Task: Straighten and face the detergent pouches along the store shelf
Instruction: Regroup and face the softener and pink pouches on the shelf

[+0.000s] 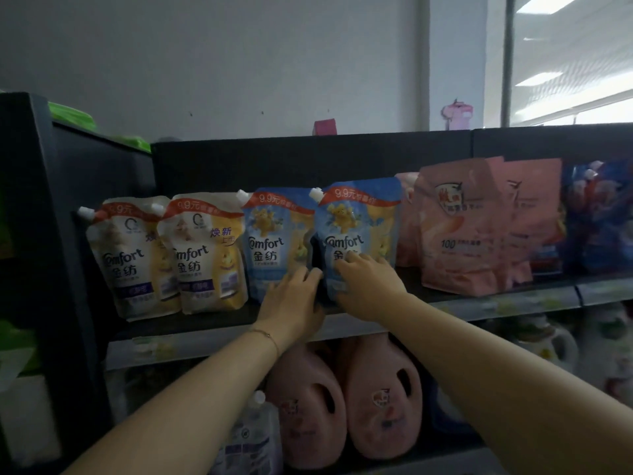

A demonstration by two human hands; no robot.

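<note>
Pale grey wall fills the background, with a window up and to the right of the landmark, which is the right blue pouch. That pouch stands upright on the dark shelf, front label and white corner spout facing out.

Items by size:

- Pink bags: right of the landmark, upright, one overlapping the next.
- Dark blue pouches: further right of the landmark, past the pink bags; too blurred to read.
- Two pink jugs: below the landmark on the lower level, side by side, handles facing forward.
- Left blue pouch: immediately left of the landmark, facing forward, with a narrow dark gap between the two.
- Two white-and-yellow pouches: further left of the landmark, leaning slightly, the nearer one overlapping the farther.

Hands:

- Left hand: released. Its straight fingers lie flat on the lower front of the left blue pouch, and the fingertips reach the gap at the landmark's left edge.
- Right hand: laid on the landmark's lower front, fingers bent against the label, thumb near its lower left corner. Whether this is a true grasp or only pressure cannot be told.
- Thin bracelet: on the left wrist, below and left of the landmark.
</note>
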